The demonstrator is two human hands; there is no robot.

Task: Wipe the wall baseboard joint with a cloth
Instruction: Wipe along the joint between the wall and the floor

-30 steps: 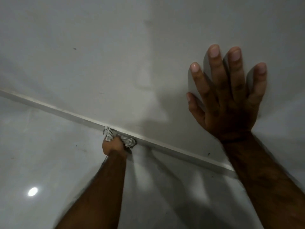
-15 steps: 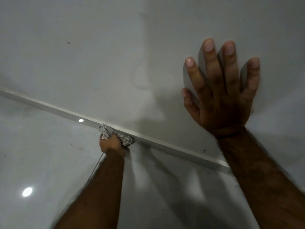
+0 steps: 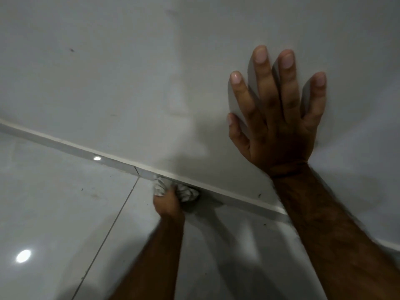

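A pale baseboard (image 3: pixel 65 144) runs as a slanted strip from the left edge down to the lower right, where wall meets floor. My left hand (image 3: pixel 167 202) is closed on a crumpled whitish cloth (image 3: pixel 184 191), which is pressed against the baseboard near the middle of the view. A vertical seam in the baseboard (image 3: pixel 136 171) lies just left of the cloth. My right hand (image 3: pixel 279 126) rests flat on the white wall (image 3: pixel 129 72) above the strip, fingers spread, holding nothing. My right forearm hides part of the baseboard at the right.
Glossy light floor tiles (image 3: pixel 54 213) fill the lower part, with a dark grout line (image 3: pixel 112 230) running from the baseboard toward the bottom edge. Two ceiling-light reflections show on the floor and baseboard. A few small dark specks dot wall and floor.
The view has shifted, so the baseboard seam and the floor grout line now show left of the cloth. My left hand stays closed on the cloth against the baseboard; my right hand stays flat on the wall.
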